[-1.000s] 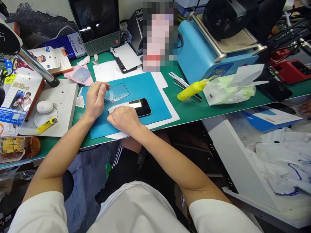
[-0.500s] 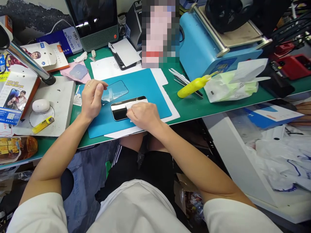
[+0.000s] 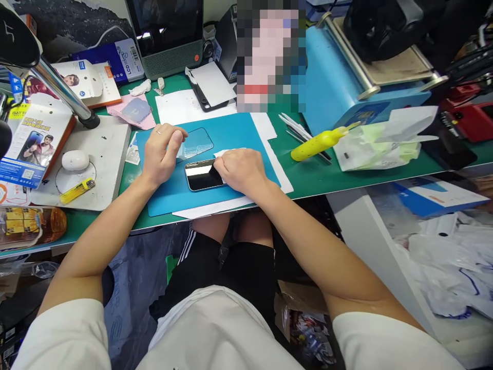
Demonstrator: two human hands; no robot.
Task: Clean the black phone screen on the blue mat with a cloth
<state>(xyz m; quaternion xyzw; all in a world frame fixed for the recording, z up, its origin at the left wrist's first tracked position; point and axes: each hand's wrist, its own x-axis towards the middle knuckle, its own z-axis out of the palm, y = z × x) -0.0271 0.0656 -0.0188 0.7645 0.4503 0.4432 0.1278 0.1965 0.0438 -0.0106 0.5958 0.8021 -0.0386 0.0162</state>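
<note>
On the blue mat (image 3: 169, 200) lies a phone (image 3: 198, 177), its dark glossy screen facing up. My right hand (image 3: 242, 172) is closed over the phone's right end, with a white wipe (image 3: 220, 152) bunched under its fingers. My left hand (image 3: 162, 154) is closed, its fingers curled around the left end of a clear, dark-edged glass screen protector (image 3: 200, 141). The protector sits beyond the phone; my fingers hide its left end.
A yellow squeeze bottle (image 3: 318, 145) and a tissue pack (image 3: 379, 144) lie to the right, before a blue machine (image 3: 327, 77). At left are a lamp stand (image 3: 65, 90), boxes (image 3: 38, 141), a yellow lighter (image 3: 77, 191) and a drink bottle (image 3: 33, 226).
My right hand has slid over the phone toward its right end and slightly away from me, taking the wipe along. The whole view has shifted; my left hand stays by the protector.
</note>
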